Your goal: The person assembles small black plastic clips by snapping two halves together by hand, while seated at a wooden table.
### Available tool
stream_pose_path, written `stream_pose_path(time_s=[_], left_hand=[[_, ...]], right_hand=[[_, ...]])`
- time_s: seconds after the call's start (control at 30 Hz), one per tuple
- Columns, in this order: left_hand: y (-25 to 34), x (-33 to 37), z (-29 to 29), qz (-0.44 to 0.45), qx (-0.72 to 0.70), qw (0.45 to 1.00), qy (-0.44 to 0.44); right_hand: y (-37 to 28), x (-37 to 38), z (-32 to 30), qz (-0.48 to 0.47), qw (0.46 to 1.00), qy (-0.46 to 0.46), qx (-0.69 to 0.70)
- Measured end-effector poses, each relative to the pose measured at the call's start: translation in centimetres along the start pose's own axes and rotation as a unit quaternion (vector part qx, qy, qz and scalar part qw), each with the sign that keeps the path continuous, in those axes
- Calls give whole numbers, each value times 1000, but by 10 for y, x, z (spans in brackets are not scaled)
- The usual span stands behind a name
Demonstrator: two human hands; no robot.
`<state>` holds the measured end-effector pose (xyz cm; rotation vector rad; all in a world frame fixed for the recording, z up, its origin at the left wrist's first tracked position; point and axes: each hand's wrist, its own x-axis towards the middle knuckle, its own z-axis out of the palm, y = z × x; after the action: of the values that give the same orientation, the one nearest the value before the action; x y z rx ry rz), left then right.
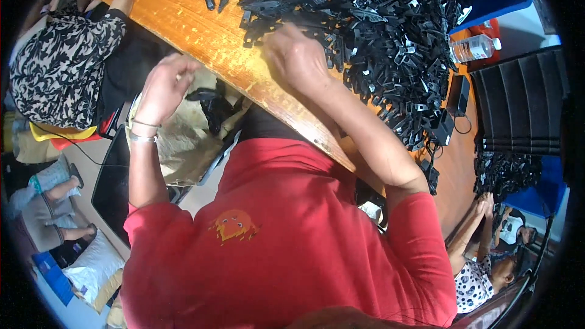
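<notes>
My left hand (163,89), with bracelets at its wrist, is raised just off the table's edge. Its fingers are bent in together, and anything between them is too small or hidden to name. Close by it hangs a pale tan sack (183,143), with several black plastic pieces (211,108) at its mouth. Over the wooden table (228,64), my right hand (297,60) is at the near side of a big heap of small black plastic parts (390,36). Motion smears its fingers, so what they hold cannot be seen.
A blue bin (503,0) and a clear bottle (472,49) stand beyond the heap at right. Black boxes with cords (442,127) lie at the heap's right edge. Other people work at left and lower right. A white sack (94,271) lies on the floor at lower left.
</notes>
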<state>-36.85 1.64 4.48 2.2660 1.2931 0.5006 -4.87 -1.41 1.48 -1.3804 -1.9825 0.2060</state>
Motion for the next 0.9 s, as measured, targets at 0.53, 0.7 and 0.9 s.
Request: stream_pose_path(time_s=[0.53, 0.7, 0.9], left_hand=[[44, 97, 110, 2, -48, 987, 154], [45, 97, 123, 21, -108, 977, 181], [42, 114, 106, -31, -59, 992, 107]], right_hand=[[25, 16, 2, -20, 990, -66, -120], [23, 15, -2, -25, 991, -69, -116], [23, 15, 2, -20, 991, -79, -109]])
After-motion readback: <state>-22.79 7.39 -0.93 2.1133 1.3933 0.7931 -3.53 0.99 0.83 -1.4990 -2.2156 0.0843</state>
